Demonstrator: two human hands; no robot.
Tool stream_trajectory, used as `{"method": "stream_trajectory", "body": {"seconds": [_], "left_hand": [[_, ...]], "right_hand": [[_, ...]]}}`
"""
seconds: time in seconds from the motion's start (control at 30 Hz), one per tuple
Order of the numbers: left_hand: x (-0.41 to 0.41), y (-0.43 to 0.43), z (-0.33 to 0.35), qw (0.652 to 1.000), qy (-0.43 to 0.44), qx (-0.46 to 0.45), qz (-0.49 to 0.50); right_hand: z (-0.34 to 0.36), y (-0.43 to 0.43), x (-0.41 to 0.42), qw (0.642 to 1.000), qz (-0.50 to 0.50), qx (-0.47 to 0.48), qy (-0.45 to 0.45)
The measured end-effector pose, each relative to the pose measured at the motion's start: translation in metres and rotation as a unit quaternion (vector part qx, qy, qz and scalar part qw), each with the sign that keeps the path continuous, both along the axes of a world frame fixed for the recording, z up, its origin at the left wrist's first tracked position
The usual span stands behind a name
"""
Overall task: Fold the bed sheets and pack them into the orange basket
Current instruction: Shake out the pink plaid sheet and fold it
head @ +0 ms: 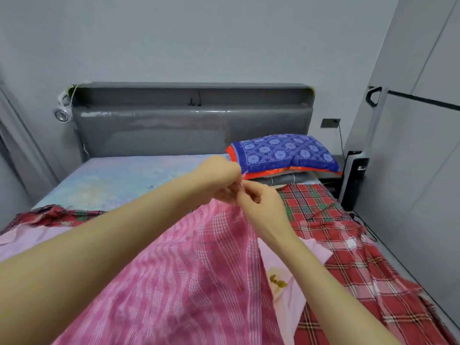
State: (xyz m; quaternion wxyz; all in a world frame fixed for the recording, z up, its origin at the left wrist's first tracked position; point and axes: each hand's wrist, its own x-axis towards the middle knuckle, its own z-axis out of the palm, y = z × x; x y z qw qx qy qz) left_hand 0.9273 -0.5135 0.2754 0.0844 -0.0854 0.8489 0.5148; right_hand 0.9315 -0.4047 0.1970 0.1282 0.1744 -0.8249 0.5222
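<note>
A pink checked sheet (pixel 189 277) hangs from both my hands, lifted above the bed. My left hand (pixel 220 179) and my right hand (pixel 258 202) meet at its top edge, fingers curled and pinching the cloth close together. The sheet drapes down toward me between my forearms. A red plaid sheet (pixel 348 247) lies spread on the right half of the bed, with another bit of it at the left edge (pixel 52 216). A pale pink sheet (pixel 288 277) with a yellowish stain lies under them. No orange basket is in view.
The pale blue mattress (pixel 119 178) shows toward the grey headboard (pixel 191 125). A blue flowered pillow (pixel 286 153) sits on grey cushions at the back right. A dark appliance (pixel 354 178) and cable stand beside the bed, next to the grey wardrobe (pixel 410 170).
</note>
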Motion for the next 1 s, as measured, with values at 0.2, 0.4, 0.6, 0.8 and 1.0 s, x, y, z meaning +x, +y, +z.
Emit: {"method": "stream_trajectory", "body": {"seconds": [0.2, 0.4, 0.6, 0.8, 1.0], "left_hand": [[0.031, -0.009, 0.021, 0.991, -0.056, -0.077, -0.097], [0.060, -0.014, 0.027, 0.986, 0.020, -0.125, -0.111], [0.073, -0.027, 0.017, 0.945, 0.087, -0.248, -0.194], [0.106, -0.012, -0.016, 0.929, 0.075, -0.204, -0.298], [0.173, 0.037, -0.064, 0.866, 0.154, -0.290, -0.377]], "right_hand": [[0.017, 0.010, 0.027, 0.986, 0.065, -0.113, -0.105], [0.033, 0.021, 0.047, 0.978, 0.132, -0.084, -0.139], [0.040, 0.034, 0.075, 0.972, 0.174, -0.030, -0.153], [0.029, 0.072, 0.111, 0.965, 0.191, -0.035, -0.174], [-0.025, 0.118, 0.187, 0.973, 0.123, 0.031, -0.195]]}}
